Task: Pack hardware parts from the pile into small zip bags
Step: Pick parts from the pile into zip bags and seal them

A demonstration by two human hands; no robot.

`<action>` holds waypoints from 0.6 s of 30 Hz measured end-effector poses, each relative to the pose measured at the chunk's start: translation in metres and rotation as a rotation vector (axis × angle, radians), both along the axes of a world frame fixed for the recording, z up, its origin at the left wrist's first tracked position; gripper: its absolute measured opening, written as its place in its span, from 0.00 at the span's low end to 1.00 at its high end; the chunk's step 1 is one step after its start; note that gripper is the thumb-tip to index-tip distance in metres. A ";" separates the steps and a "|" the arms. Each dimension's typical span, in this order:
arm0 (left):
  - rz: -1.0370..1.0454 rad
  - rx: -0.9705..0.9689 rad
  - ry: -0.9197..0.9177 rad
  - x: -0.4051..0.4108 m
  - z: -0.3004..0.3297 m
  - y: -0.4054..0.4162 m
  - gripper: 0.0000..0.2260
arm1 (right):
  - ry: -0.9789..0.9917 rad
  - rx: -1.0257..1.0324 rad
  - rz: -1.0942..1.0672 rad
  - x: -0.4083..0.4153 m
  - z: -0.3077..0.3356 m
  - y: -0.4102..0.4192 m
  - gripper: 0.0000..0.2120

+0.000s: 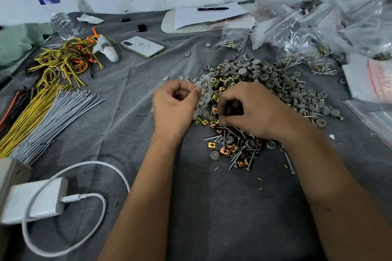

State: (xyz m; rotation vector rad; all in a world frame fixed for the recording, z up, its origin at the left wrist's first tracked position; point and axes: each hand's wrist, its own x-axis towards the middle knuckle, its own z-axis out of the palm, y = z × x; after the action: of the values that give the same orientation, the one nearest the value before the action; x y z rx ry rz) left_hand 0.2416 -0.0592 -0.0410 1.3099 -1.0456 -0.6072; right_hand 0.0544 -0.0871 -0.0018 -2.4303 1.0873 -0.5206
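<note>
The left hand pinches a small zip bag; the right hand picks parts from the pile. Filled bags lie far right, but much of the pile is left to pack.

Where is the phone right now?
The phone lies face down on the grey cloth, upper left, between the tangled wires and the paper with a pen.
</note>
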 end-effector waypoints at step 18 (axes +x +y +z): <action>-0.177 0.014 0.273 -0.004 0.006 0.005 0.11 | -0.352 -0.108 -0.093 0.017 -0.014 0.004 0.08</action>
State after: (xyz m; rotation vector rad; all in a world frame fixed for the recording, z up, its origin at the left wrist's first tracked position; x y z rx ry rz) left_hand 0.2371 -0.0539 -0.0351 1.1154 -0.9376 -0.9019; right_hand 0.0715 -0.0830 -0.0155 -2.2660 1.0437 -1.0178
